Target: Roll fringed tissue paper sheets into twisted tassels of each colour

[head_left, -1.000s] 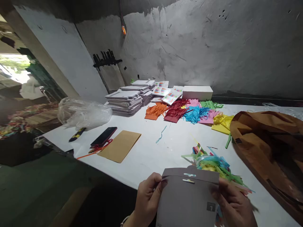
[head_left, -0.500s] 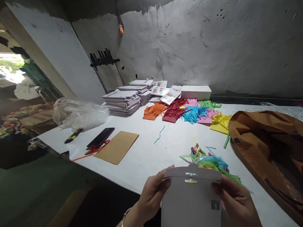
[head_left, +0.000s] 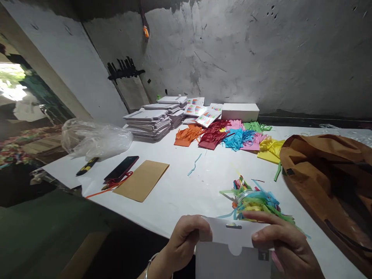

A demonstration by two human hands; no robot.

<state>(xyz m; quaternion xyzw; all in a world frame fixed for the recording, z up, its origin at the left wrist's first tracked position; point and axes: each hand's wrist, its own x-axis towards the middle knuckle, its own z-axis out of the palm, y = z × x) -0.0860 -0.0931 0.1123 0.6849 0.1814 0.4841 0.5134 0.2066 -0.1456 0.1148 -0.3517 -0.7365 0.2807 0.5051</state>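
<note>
A flat white cardboard box point(head_left: 226, 263) with a hang slot and a small grey "1" label is held upright between my hands at the bottom of the view. Its top flap lies folded down over the front, with a rounded tab pointing downward. My left hand point(head_left: 187, 242) grips the upper left corner, thumb and finger closed on it. At the upper right edge, my right hand point(head_left: 283, 240) presses with the thumb in front and fingers behind. Just beyond the box lies a tangled heap of multicoloured tissue tassels point(head_left: 255, 201). The box's lower part is cut off.
Stacks of flat white boxes point(head_left: 148, 124) stand at the back, beside printed cards point(head_left: 207, 116) and a long white box point(head_left: 240, 111). Coloured tassel bundles point(head_left: 212, 135) lie before them. A brown bag point(head_left: 302, 166) is right; a phone point(head_left: 122, 168), brown card point(head_left: 142, 180), cutter point(head_left: 87, 166) and plastic bag point(head_left: 99, 135) are left.
The box's top flap, upright with its tab pointing up before, is now folded down over the front. My right fingers have shifted to the flap, and the box sits slightly lower.
</note>
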